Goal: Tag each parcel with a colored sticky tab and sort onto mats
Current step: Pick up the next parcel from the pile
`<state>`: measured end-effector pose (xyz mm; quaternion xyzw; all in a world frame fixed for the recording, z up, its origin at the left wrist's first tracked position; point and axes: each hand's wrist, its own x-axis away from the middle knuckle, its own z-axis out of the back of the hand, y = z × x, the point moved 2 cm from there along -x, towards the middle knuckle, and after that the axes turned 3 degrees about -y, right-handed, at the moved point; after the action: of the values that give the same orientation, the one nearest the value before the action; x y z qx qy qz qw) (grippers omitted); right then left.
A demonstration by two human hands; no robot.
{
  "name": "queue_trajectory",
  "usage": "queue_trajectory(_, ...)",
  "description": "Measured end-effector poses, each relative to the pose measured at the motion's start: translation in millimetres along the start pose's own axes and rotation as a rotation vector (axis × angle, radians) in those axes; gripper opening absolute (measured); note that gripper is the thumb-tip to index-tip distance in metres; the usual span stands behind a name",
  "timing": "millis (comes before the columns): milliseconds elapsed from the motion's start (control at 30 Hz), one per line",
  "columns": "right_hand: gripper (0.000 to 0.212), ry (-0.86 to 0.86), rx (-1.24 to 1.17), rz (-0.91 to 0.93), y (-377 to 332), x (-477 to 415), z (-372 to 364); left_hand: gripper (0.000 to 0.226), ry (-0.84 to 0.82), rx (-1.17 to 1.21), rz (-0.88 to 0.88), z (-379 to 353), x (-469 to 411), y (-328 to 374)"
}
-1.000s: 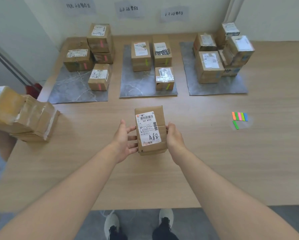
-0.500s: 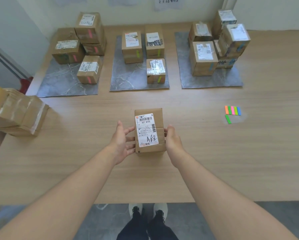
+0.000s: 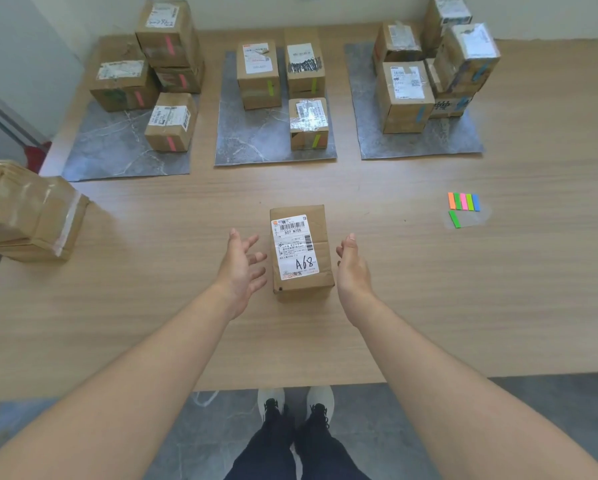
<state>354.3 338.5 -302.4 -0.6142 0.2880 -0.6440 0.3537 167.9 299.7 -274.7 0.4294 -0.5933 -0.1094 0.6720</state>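
Along the far side of the table (image 3: 498, 289) I saw three grey mats side by side. The left mat (image 3: 117, 157) carried pink-tabbed parcels (image 3: 171, 123), the middle mat (image 3: 252, 143) green-tabbed parcels (image 3: 257, 74), and the right mat (image 3: 429, 147) blue-tabbed parcels (image 3: 406, 95). A pile of taped parcels (image 3: 31, 220) sat at the table's left edge. A strip of sticky tabs (image 3: 463, 201) lay well off to the right, with one loose green tab (image 3: 454, 219) just below it.

The parcel marked A68 (image 3: 302, 251) rested near the front middle of the table, label up, directly between the hands. The left hand (image 3: 240, 268) hovered just beside its left side, fingers spread and relaxed, holding nothing. The right hand (image 3: 353, 268) was just beside its right side, also loose-fingered and holding nothing.

The table was pale wood grain, set against a light wall (image 3: 290, 8). Below its front edge I saw grey floor (image 3: 377, 427) and white shoes (image 3: 271, 398).
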Motion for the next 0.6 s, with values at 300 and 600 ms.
queue_trajectory(300,0.066,0.055,-0.054,0.177,-58,28,0,0.066,-0.088,-0.165,-0.218,-20,44,62)
queue_trajectory(600,0.064,0.092,-0.059,0.386,-162,88,11,0.062,-0.258,-0.226,-0.489,-41,117,153)
